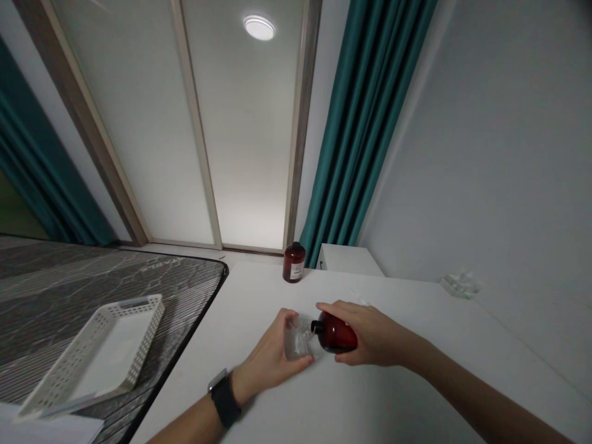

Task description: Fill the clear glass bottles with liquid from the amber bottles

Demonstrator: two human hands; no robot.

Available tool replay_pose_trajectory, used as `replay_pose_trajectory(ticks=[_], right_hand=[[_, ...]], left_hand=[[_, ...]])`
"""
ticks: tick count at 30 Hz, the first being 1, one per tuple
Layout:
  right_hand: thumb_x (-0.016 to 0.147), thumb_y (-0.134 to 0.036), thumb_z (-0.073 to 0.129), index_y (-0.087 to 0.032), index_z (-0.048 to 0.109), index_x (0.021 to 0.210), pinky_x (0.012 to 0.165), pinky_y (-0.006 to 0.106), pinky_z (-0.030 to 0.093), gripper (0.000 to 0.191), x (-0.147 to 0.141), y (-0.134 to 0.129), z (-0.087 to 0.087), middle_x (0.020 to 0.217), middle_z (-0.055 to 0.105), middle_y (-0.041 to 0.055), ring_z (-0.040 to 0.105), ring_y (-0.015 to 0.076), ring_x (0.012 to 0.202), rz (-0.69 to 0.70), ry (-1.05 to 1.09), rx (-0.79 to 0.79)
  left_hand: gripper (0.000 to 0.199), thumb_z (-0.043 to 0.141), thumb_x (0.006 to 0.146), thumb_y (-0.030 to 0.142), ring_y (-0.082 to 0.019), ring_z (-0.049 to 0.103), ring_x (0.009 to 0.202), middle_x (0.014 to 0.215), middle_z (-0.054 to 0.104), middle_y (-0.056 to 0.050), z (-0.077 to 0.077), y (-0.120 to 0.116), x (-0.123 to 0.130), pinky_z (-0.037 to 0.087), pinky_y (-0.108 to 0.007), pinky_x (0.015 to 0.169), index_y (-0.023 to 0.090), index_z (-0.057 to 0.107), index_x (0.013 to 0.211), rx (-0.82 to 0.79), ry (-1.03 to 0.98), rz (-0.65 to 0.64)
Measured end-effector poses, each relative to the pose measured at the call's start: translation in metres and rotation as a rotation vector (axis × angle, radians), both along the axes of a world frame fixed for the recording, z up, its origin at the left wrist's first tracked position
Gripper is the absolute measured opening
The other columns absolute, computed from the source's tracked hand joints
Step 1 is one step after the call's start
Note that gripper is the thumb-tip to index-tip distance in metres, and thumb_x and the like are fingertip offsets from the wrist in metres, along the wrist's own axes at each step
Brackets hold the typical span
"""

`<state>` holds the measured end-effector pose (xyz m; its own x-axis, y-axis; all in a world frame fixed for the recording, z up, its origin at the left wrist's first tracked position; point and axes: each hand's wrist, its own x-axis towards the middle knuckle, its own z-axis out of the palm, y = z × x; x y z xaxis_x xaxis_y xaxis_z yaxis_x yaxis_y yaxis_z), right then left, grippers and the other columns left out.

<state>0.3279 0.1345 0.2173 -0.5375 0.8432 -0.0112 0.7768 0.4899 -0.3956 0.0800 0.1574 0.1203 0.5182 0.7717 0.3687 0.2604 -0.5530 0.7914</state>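
Observation:
My right hand [370,333] is wrapped round a dark red-brown bottle [339,333] that lies tilted on its side, its black neck pointing left. The neck meets the rim area of a clear, textured container [298,337], which my left hand [280,351] holds between thumb and fingers. Whether any liquid passes between the two is too small to tell. A second brown bottle [293,263] with a white label and a dark cap stands upright near the far edge of the white table [259,290].
A white perforated basket [111,354] rests on a grey patterned surface [185,283] at the left, with white paper [50,425] near it. A clear glass-like object [460,285] sits at the right by the wall. Behind the table is a white cabinet [350,260].

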Motion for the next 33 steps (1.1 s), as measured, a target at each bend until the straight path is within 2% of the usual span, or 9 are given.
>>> replay_pose_trajectory(ticks=[19,25,33], right_hand=[[0.069,-0.033,0.079,-0.030,0.041,0.149,0.093,0.042,0.049,0.089,-0.006,0.003,0.014,0.135,0.062,0.0081,0.062,0.0325,0.115,0.010,-0.079,-0.016],[0.070,-0.034,0.079,-0.025,0.042,0.149,0.096,0.043,0.047,0.088,-0.008,0.004,0.021,0.134,0.062,0.0096,0.061,0.0324,0.117,0.028,-0.109,-0.045],[0.072,-0.034,0.077,-0.028,0.041,0.149,0.095,0.041,0.046,0.086,-0.009,0.004,0.025,0.133,0.062,0.0090,0.060,0.0310,0.116,0.042,-0.119,-0.034]], left_hand=[[0.065,0.078,0.074,0.020,-0.028,0.055,0.109,0.115,0.053,-0.008,-0.001,0.000,-0.002,0.045,-0.047,0.100,0.021,0.038,0.125,-0.048,-0.027,0.004],[0.063,0.077,0.076,0.022,-0.027,0.054,0.110,0.116,0.052,-0.007,-0.001,0.000,-0.002,0.044,-0.045,0.100,0.022,0.038,0.125,-0.057,-0.040,-0.014],[0.064,0.077,0.074,0.020,-0.028,0.054,0.109,0.115,0.053,-0.007,0.002,-0.001,-0.002,0.042,-0.045,0.099,0.022,0.037,0.124,-0.084,-0.045,-0.015]])
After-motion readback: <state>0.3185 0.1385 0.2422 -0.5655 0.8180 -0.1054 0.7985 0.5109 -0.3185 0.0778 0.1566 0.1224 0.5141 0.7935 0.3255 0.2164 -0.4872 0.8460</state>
